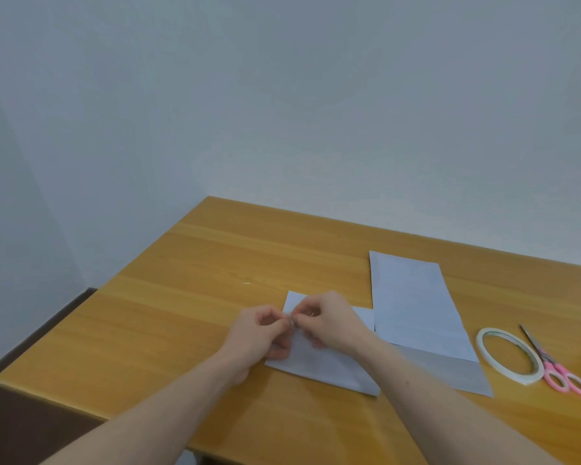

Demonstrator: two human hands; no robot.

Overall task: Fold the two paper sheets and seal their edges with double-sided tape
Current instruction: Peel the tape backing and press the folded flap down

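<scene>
One smooth wooden counter [215, 297], two flat white paper sheets [413, 303] [319, 360] overlapping on it, one tape ring [483, 344] beside one pink-handled scissors [565, 380], left hand [262, 333] and right hand [329, 320] pinching something tiny, blurred, over the nearer folded sheet.

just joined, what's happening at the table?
A person's left hand and right hand pinch something small together over a folded paper sheet on the wooden table; likely a tape piece, too small to confirm. A second paper sheet, the tape roll and pink-handled scissors lie untouched to the right.
</scene>
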